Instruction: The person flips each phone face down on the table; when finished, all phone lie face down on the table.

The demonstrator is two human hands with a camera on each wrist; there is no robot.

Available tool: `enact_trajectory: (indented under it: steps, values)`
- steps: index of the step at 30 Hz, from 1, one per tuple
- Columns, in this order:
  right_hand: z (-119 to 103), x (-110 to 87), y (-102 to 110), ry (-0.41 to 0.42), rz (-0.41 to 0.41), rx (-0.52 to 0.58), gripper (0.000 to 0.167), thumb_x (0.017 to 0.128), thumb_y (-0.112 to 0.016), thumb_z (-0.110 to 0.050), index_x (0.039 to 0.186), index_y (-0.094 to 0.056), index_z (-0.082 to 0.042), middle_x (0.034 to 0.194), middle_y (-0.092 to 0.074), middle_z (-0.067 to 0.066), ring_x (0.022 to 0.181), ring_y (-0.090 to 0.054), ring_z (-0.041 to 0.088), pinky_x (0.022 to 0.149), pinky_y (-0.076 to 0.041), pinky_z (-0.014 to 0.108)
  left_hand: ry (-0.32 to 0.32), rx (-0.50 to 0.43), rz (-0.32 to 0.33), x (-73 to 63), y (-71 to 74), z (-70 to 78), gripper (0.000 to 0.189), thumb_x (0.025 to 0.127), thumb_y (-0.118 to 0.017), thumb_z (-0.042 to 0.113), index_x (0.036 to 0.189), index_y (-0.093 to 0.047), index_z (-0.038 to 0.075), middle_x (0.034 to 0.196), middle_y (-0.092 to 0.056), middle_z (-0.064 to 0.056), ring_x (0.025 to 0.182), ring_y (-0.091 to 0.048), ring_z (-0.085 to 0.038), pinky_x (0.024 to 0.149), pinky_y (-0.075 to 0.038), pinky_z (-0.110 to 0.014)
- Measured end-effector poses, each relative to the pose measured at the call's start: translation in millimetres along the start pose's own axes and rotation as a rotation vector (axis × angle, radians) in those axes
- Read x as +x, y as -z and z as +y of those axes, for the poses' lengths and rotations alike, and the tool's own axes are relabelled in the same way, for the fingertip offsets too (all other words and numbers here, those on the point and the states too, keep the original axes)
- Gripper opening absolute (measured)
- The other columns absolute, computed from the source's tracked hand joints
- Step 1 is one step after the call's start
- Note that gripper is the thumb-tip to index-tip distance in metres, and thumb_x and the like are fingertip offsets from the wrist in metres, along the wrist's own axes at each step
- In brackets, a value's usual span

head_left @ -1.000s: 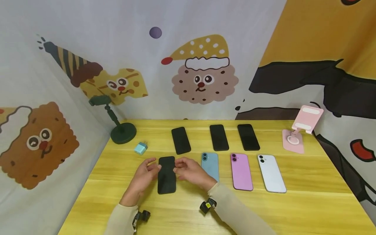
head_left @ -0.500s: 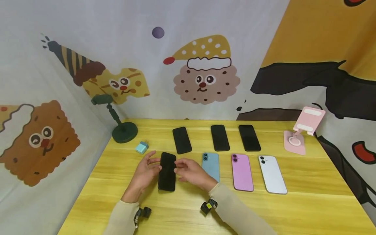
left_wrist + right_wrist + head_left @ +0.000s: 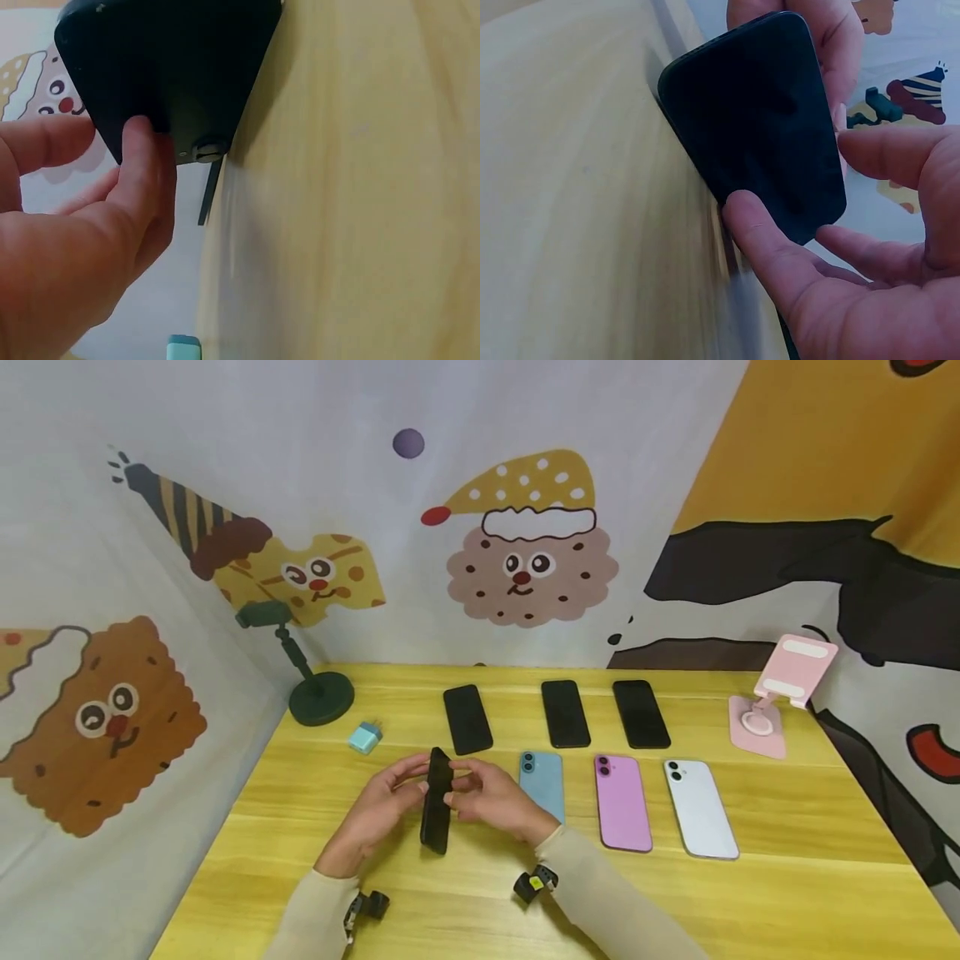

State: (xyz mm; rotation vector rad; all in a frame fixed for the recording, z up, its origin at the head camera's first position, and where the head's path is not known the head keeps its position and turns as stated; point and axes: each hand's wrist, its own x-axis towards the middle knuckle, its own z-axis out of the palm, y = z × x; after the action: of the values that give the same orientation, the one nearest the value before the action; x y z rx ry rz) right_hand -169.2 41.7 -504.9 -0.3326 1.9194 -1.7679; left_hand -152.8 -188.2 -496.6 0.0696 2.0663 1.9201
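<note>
Both hands hold a black smartphone [image 3: 437, 806], turned up nearly on its long edge at the left of the table. My left hand [image 3: 381, 810] grips it from the left, my right hand [image 3: 495, 802] from the right. In the left wrist view, fingertips [image 3: 137, 127] press the dark back of the phone [image 3: 195, 67], near its camera lens. The right wrist view shows the glossy dark front of the phone [image 3: 750, 112], with a fingertip [image 3: 742, 206] at its lower edge and other fingers at the far side.
Three black phones [image 3: 468, 719] lie along the back. Nearer lie a blue phone [image 3: 542, 781], a pink phone [image 3: 624, 806] and a white phone [image 3: 701, 810], backs up. A light-blue charger plug [image 3: 365, 737], a green stand [image 3: 321, 697] and a pink stand [image 3: 756, 735] flank them.
The black phone lay flat between the hands a second ago; it has since been tilted up onto its long edge. The left fingers have closed in around it.
</note>
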Motion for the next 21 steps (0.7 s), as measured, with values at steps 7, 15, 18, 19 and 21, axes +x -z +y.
enact_trajectory:
  steps: [7, 15, 18, 19, 21]
  values:
    - [-1.3, -3.3, 0.4, 0.025, -0.028, -0.008, 0.066, 0.107, -0.066, -0.029, 0.164, -0.038, -0.014, 0.145, -0.062, 0.023, 0.121, -0.071, 0.032, 0.096, -0.062, 0.050, 0.062, -0.040, -0.214, -1.7, -3.9, -3.7, 0.060, 0.114, -0.049, 0.021, 0.169, -0.027, 0.027, 0.170, -0.032, -0.020, 0.147, -0.049, -0.039, 0.111, -0.053, -0.051]
    - [-0.5, -5.2, 2.3, 0.034, -0.028, 0.002, 0.071, 0.106, -0.067, -0.033, 0.165, -0.034, -0.013, 0.146, -0.062, 0.023, 0.118, -0.073, 0.028, 0.094, -0.063, 0.048, 0.050, 0.015, -0.269, -1.3, -9.4, -4.4, 0.069, 0.111, -0.056, 0.017, 0.171, -0.022, 0.028, 0.172, -0.027, -0.022, 0.153, -0.040, -0.042, 0.113, -0.050, -0.058]
    - [-0.1, -7.2, 2.2, 0.038, -0.017, 0.008, 0.068, 0.106, -0.068, -0.029, 0.163, -0.034, -0.011, 0.144, -0.062, 0.024, 0.113, -0.075, 0.028, 0.091, -0.064, 0.046, 0.066, 0.035, -0.243, -2.2, -12.1, -4.0, 0.072, 0.107, -0.063, 0.013, 0.169, -0.028, 0.025, 0.170, -0.032, -0.021, 0.151, -0.044, -0.042, 0.109, -0.053, -0.056]
    - [0.2, -7.8, 2.3, 0.039, -0.009, 0.017, 0.067, 0.106, -0.067, -0.026, 0.162, -0.035, -0.010, 0.144, -0.062, 0.025, 0.111, -0.076, 0.029, 0.090, -0.064, 0.047, 0.069, 0.036, -0.235, -2.4, -13.0, -3.6, 0.072, 0.106, -0.064, 0.012, 0.169, -0.030, 0.024, 0.170, -0.033, -0.020, 0.150, -0.044, -0.042, 0.108, -0.054, -0.055]
    - [0.1, -9.2, 2.8, 0.041, 0.010, 0.034, 0.064, 0.106, -0.067, -0.021, 0.161, -0.036, -0.009, 0.141, -0.063, 0.027, 0.105, -0.077, 0.030, 0.087, -0.065, 0.047, 0.071, 0.027, -0.228, -2.7, -15.0, -2.0, 0.073, 0.104, -0.067, 0.009, 0.168, -0.034, 0.023, 0.169, -0.034, -0.019, 0.150, -0.045, -0.043, 0.107, -0.056, -0.052]
